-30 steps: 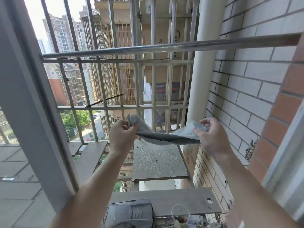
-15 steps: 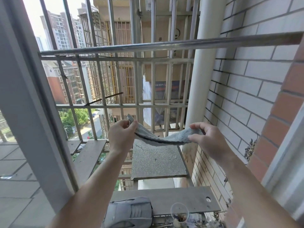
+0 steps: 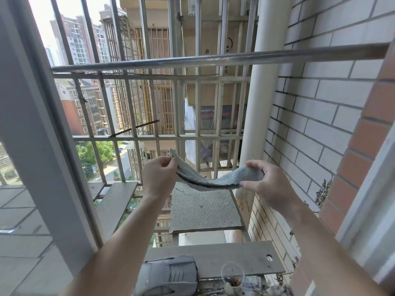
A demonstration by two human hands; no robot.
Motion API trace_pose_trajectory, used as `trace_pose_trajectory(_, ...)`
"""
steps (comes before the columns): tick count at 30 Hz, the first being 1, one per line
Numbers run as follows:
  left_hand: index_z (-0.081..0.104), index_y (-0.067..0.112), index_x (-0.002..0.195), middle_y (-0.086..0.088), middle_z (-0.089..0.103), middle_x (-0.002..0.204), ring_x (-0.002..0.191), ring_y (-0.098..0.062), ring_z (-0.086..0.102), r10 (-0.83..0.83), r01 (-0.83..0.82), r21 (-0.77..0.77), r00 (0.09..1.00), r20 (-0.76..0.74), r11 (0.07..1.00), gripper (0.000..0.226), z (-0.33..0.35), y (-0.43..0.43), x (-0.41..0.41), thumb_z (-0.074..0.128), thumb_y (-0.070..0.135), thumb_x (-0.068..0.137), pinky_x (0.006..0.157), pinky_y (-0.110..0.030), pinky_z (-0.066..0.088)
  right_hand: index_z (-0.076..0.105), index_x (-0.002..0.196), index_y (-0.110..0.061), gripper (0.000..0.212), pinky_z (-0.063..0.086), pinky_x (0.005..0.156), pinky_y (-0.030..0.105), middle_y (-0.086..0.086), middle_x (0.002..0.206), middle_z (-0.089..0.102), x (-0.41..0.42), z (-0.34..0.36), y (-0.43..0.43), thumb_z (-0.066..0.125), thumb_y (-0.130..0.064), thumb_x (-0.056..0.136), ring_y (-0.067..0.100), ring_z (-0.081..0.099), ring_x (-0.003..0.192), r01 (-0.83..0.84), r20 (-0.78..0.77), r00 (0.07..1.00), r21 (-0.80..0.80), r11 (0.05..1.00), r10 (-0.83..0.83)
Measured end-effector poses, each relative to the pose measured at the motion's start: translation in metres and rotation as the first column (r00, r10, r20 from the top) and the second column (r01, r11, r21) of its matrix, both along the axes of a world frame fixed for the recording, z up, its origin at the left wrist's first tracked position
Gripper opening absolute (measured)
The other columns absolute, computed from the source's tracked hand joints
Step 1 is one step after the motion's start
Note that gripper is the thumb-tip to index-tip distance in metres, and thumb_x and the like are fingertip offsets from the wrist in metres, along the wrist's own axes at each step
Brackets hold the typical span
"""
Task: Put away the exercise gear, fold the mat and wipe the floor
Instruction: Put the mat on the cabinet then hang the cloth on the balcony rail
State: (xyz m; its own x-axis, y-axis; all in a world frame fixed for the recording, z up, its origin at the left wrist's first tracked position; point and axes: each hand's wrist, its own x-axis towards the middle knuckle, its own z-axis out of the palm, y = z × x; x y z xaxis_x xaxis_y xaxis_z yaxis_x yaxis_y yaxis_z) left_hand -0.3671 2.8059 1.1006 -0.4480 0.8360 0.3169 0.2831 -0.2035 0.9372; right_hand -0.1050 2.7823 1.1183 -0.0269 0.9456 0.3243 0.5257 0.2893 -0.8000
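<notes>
My left hand point(image 3: 159, 178) pinches one end of the grey cloth point(image 3: 213, 180), thumb and fingers curled on its edge. My right hand point(image 3: 271, 185) grips the other end, fingers folded over the top, thumb beneath. The cloth sags between them in the air outside the window, below the steel rail point(image 3: 213, 59) and above a speckled slab point(image 3: 205, 208). A grey shoe point(image 3: 171, 274) and a clear cup point(image 3: 232, 276) show low in view.

I see a pale blue cloth point(image 3: 235, 178) with a dark stripe on its edge. The wall point(image 3: 320, 116) has white bricks with dark lines.
</notes>
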Motion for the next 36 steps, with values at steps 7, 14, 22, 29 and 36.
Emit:
trace_pose_trajectory(7,0.072,0.018,0.077,-0.002,0.072,0.072,0.072,-0.022,0.073,0.039,-0.039,-0.007,0.999,-0.006,0.999,0.017,-0.0006,0.0005,-0.0004,0.069,0.028,0.091,0.072,-0.048,0.062,0.062,0.124,-0.019,0.050,0.047,0.082,0.016,-0.004,0.114,0.063,0.0002,-0.0052,0.0030,0.079,-0.017,0.076,0.010,0.062,0.099,0.012,0.021,1.000,0.049,0.999,-0.013)
trace_pose_trajectory(14,0.070,0.021,0.078,0.001,0.071,0.074,0.073,-0.019,0.072,0.095,-0.095,-0.007,0.995,-0.032,0.995,0.019,-0.0009,0.0014,-0.0008,0.069,0.036,0.090,0.071,-0.046,0.062,0.073,0.092,-0.025,0.012,0.044,0.073,0.006,-0.011,0.094,0.069,-0.0008,-0.0005,-0.0030,0.077,-0.020,0.082,0.003,0.063,0.093,0.007,-0.046,0.999,0.097,0.995,-0.003)
trace_pose_trajectory(22,0.066,0.016,0.085,-0.004,0.071,0.079,0.075,-0.022,0.072,0.087,-0.087,-0.005,0.996,-0.036,0.996,0.021,-0.0014,-0.0007,0.0006,0.067,0.036,0.093,0.071,-0.044,0.062,0.075,0.101,-0.014,0.015,0.049,0.073,0.008,-0.005,0.095,0.071,0.0022,-0.0044,-0.0008,0.065,-0.012,0.089,0.004,0.066,0.090,0.013,-0.122,0.993,0.079,0.997,-0.003)
trace_pose_trajectory(29,0.069,0.019,0.080,0.003,0.069,0.078,0.076,-0.016,0.068,0.127,-0.126,0.007,0.987,-0.103,0.992,0.019,0.0013,-0.0025,0.0024,0.071,0.036,0.089,0.074,-0.038,0.061,0.073,0.082,-0.026,0.016,0.050,0.068,0.016,-0.009,0.076,0.071,0.0008,-0.0019,-0.0028,0.064,-0.016,0.091,0.005,0.066,0.076,0.051,-0.094,0.995,0.124,0.991,-0.039)
trace_pose_trajectory(36,0.073,0.013,0.101,0.006,0.071,0.083,0.078,-0.012,0.070,0.082,-0.077,0.041,0.984,-0.158,0.996,0.012,0.0027,-0.0055,0.0028,0.068,0.017,0.092,0.063,-0.023,0.059,0.071,0.083,-0.021,0.015,0.050,0.065,0.018,-0.008,0.077,0.069,-0.0006,-0.0012,-0.0022,0.061,-0.019,0.094,0.005,0.063,0.072,0.070,-0.070,0.996,0.138,0.988,-0.061)
